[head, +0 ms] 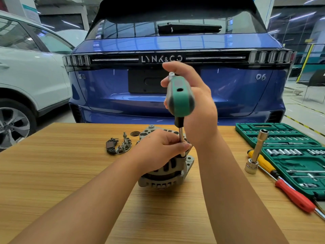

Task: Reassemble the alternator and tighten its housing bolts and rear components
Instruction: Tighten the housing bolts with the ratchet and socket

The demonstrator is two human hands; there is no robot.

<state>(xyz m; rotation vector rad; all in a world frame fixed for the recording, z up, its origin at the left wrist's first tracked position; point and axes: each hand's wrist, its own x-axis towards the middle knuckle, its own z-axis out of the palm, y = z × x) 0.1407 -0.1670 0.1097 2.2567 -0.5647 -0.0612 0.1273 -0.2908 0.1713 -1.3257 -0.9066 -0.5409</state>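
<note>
Alternator (167, 173) under both hands (161, 148), driver (179, 97) upright.

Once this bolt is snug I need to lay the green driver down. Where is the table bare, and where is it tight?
Bare wood lies left of the rectifier parts out to the table edge, and along the near edge between the forearms. It is crowded to the right: the socket extension, yellow screwdriver and red screwdriver lie against the socket case. The alternator fills the centre.
</note>
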